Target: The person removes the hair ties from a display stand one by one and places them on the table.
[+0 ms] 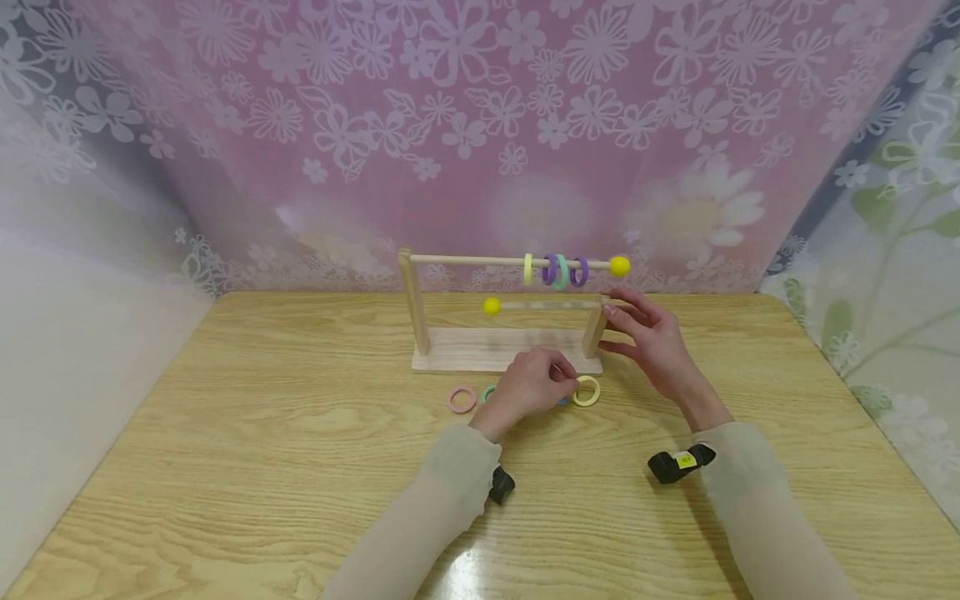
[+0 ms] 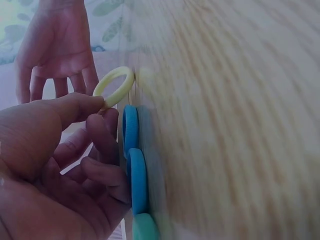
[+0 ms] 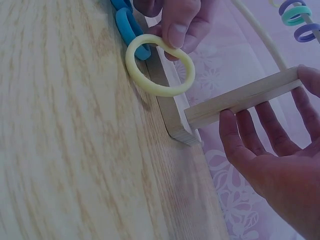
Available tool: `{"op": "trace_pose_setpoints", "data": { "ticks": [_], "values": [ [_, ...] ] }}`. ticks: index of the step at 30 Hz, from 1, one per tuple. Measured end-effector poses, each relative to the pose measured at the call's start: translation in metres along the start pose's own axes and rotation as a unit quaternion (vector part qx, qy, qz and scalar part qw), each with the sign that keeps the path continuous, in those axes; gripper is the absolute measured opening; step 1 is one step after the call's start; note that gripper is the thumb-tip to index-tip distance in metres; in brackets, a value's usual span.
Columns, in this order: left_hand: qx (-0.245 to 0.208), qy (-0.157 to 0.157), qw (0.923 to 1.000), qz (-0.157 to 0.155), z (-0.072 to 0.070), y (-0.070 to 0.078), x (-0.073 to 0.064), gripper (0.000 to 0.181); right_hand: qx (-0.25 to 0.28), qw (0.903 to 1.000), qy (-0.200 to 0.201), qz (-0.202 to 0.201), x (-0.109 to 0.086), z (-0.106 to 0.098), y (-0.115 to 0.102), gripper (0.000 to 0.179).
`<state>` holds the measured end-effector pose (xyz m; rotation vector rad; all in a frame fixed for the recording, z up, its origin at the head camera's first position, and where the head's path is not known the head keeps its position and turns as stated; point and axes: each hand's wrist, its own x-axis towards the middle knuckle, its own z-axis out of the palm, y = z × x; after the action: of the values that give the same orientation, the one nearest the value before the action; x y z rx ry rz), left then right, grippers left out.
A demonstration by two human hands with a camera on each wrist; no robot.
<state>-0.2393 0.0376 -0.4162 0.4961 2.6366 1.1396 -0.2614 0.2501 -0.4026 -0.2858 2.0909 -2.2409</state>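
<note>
Beige sleeves [image 1: 442, 504] nearest, bottom of head frame. Hands: left hand [image 1: 528, 383] pinches pale yellow ring [image 3: 159, 91] just below wooden stand [image 1: 465, 350], right of frame centre; right hand [image 1: 654, 342] grips short post [image 1: 593, 332] near top. Ring likely light, stiff, smooth, hard to damage; best held by outer rim, hole left clear.

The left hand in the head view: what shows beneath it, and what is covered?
Parts of a green ring and a blue ring peek out under the left hand. It covers their remainder and the tabletop between; the left wrist view shows two blue rings there.
</note>
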Motion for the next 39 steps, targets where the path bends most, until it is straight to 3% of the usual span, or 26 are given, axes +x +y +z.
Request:
{"op": "trace_pose_setpoints", "data": {
  "ticks": [5, 17, 24, 32, 39],
  "values": [
    [0.007, 0.001, 1.0000, -0.005, 0.000, 0.000, 0.000, 0.008, -0.007, 1.0000, -0.001, -0.002, 0.000, -0.001, 0.001, 0.037],
    [0.016, 0.009, 0.9998, 0.004, -0.002, -0.001, -0.003, 0.006, -0.015, 0.9999, 0.001, 0.000, -0.001, 0.001, 0.000, 0.045],
    [-0.015, 0.030, 0.9992, 0.021, -0.006, -0.004, -0.007, 0.009, -0.009, 1.0000, 0.004, 0.000, -0.001, 0.000, 0.000, 0.049],
    [-0.056, 0.086, 0.9939, 0.040, -0.011, -0.009, -0.014, 0.011, -0.015, 0.9999, 0.004, 0.000, -0.001, 0.001, 0.001, 0.049],
    [-0.096, 0.157, 0.9815, 0.052, -0.017, -0.012, -0.019, 0.012, -0.014, 0.9999, 0.008, 0.000, -0.001, 0.001, 0.000, 0.040]
  ]
}}
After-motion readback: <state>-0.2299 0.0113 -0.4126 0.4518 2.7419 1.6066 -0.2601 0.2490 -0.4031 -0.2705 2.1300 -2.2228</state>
